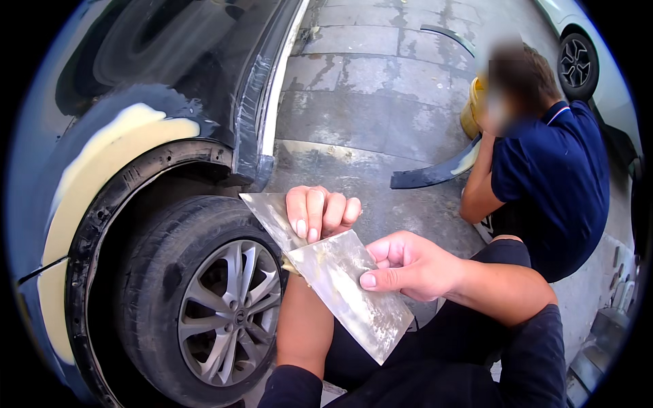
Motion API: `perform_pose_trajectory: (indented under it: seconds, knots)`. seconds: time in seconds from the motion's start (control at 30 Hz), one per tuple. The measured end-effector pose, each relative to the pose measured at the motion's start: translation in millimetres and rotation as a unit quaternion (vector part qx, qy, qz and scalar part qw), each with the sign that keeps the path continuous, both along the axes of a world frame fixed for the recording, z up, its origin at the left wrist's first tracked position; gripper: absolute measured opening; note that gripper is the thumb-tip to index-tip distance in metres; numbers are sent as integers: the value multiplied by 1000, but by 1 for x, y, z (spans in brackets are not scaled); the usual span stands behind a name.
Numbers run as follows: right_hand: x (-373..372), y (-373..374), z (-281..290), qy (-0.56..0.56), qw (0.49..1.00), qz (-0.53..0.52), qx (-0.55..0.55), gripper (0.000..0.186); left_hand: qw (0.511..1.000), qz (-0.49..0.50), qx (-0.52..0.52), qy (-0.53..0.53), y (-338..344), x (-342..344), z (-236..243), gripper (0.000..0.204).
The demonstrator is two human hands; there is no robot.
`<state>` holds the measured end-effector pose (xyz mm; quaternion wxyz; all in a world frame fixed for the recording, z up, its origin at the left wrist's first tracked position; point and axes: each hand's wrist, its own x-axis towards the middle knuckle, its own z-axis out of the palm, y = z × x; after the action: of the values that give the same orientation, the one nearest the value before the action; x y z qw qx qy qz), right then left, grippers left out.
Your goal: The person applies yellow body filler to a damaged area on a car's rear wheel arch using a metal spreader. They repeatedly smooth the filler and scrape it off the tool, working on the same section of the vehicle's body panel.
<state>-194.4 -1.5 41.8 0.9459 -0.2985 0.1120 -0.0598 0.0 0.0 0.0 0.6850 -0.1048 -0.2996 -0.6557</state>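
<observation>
In front of me, my left hand (322,212) is closed with its fingers curled over a flat metal filler spreader (271,212). My right hand (413,266) pinches a second metal filler spreader (347,289), thumb on top, its face smeared with pale residue. The edges of the two spreaders meet or overlap between my hands; a little yellowish paste (290,265) shows under that spot. To the left, cream body filler (122,139) covers the car's wheel arch in a broad curved band, apart from both hands.
Below the arch stands a wheel (235,316) close to my left forearm. At the right, a person in a dark blue shirt (551,183) crouches by a yellow bucket (471,112). A curved dark trim piece (435,171) lies on the paving (367,88). Another car (578,64) stands beyond.
</observation>
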Motion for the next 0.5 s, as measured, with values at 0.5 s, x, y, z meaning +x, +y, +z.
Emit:
perform_pose_trajectory:
  seconds: [0.5]
  knots:
    - [-20, -57, 3, -8, 824, -444, -351, 34, 895, 274, 304, -177, 25, 4, 11, 28]
